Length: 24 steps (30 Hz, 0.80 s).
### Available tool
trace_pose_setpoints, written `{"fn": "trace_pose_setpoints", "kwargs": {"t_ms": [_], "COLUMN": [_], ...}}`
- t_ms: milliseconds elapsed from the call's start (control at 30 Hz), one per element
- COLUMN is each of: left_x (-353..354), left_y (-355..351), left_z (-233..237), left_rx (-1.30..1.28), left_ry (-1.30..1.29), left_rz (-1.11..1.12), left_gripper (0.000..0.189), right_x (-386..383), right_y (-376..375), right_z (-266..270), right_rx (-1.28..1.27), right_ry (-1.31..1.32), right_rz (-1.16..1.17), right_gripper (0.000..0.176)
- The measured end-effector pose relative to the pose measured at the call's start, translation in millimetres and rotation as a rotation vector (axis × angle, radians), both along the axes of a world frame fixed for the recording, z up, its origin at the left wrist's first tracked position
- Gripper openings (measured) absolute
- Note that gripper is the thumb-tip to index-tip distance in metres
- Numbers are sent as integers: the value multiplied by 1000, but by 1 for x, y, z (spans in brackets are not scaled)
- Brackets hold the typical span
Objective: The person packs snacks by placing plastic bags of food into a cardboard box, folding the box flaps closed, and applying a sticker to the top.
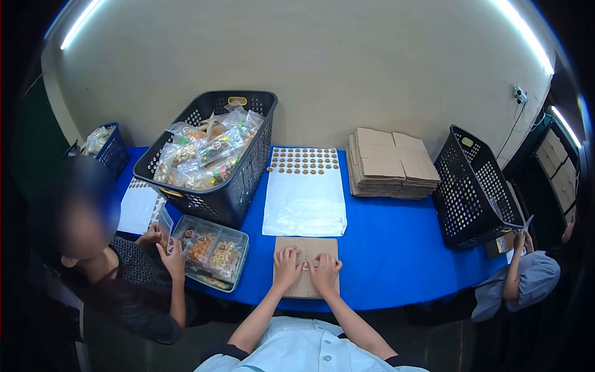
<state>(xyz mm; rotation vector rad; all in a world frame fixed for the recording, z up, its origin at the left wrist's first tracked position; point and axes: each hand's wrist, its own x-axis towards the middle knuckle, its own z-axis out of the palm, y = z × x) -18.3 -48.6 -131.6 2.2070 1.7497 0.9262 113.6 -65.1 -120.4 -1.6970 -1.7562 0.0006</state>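
Observation:
A flat brown cardboard box (307, 289) lies at the table's front edge, right before me. My left hand (287, 266) rests on its left half, fingers stretched over the cardboard. On the right half lies my right hand (325, 271), its fingers also extended. Between the fingertips of both hands a small round sticker (305, 265) sits at the box's middle seam, partly covered. Just beyond the box is a white sticker sheet (304, 201), with rows of round brown stickers left at its far end.
A black basket (248, 186) full of snack packets stands at back left, near a clear plastic tub (240, 273) of packets. Stacked flat cardboard (396, 161) and another black basket (474, 186) are to the right. Co-workers stand at the left (155, 291) and right (520, 285).

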Motion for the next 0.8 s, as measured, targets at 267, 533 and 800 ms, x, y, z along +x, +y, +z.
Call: {"fn": "trace_pose_setpoints", "kwargs": {"t_ms": [267, 533, 800], "left_x": [-2, -2, -1], "left_y": [-8, -9, -9], "left_z": [4, 8, 8], "left_rx": [2, 4, -14], "left_ry": [-61, -59, -61], "left_rz": [-24, -25, -30], "left_gripper": [39, 38, 37], "right_x": [-2, -5, 0], "right_y": [8, 4, -4], "right_z": [-9, -7, 0], "right_rx": [-109, -66, -26], "right_ry": [52, 47, 25], "right_rz": [-49, -48, 32], "right_gripper": [24, 25, 25]}}
